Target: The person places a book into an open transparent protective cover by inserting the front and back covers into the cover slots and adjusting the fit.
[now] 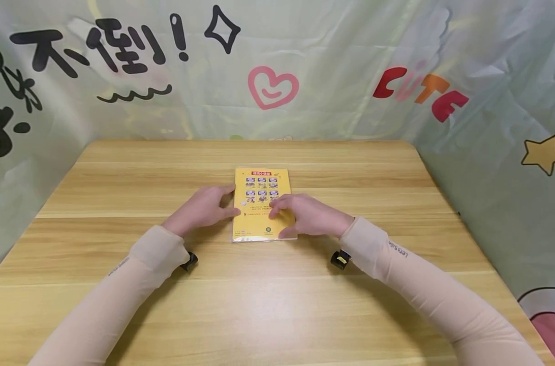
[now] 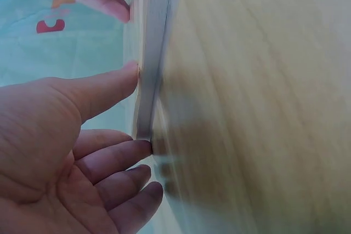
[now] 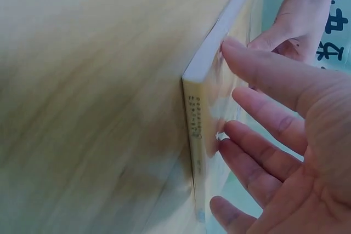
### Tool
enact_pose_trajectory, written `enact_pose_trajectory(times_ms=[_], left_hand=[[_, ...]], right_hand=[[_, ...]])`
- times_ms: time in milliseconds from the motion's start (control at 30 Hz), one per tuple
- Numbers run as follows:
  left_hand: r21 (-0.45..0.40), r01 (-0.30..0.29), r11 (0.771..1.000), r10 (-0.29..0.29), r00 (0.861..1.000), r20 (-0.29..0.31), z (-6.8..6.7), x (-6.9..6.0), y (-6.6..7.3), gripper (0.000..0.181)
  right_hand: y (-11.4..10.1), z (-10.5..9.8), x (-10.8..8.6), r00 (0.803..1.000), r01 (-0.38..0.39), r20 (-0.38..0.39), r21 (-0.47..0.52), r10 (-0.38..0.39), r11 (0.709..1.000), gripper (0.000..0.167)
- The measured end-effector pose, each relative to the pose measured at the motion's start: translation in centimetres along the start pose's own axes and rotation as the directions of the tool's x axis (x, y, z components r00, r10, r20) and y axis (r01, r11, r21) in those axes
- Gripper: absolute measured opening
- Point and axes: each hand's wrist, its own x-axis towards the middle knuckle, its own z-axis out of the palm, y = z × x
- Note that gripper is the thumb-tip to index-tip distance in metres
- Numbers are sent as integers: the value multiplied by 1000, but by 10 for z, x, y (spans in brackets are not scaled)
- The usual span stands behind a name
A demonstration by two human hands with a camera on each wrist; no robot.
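A yellow book (image 1: 254,226) lies flat on the table, with rows of small pictures on its upper face and a clear plastic edge along the bottom. My left hand (image 1: 208,206) is at the book's left side. In the left wrist view its thumb touches the edge of the book (image 2: 151,53), and the other fingers are loosely bent beside the corner. Over the right part of the cover lies my right hand (image 1: 311,216). The right wrist view shows its fingers (image 3: 263,154) spread along the face of the book (image 3: 194,113), not wrapped round it.
The wooden table (image 1: 259,305) carries the book near its middle. A pale printed cloth (image 1: 328,40) with lettering, a heart and a star hangs behind and at the sides. Small black devices (image 1: 340,259) sit at both wrists, below the sleeve cuffs.
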Motion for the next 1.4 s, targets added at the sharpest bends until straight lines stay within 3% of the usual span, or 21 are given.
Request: enact_pose_trajectory(times_ms=[200,500,867,1067,1267,1400], left_hand=[[-18,8,1000,-8,1000,5,-1,4,2,81],[-28,28,999,-28,1000,-6,-2,13,3,83],[-4,-13,1000,13,1000,-6,-5,13,2,84],[28,-48,998,47,999,25,-3,11,3,96],[27,-59,998,59,998,22,-1,11,5,96],[35,-82,996,82,997,9,0,12,5,94]], right_hand=[[6,-1,2,1000,-17,11,4,17,1000,52],[18,-7,6,999,-30,-23,43,31,999,47],[32,-19,-13,976,-185,-109,49,189,982,36],[37,-16,-27,969,-234,-63,77,239,969,34],[31,-13,-31,978,-205,2,129,206,970,25],[31,-13,-29,976,-218,51,225,212,950,25]])
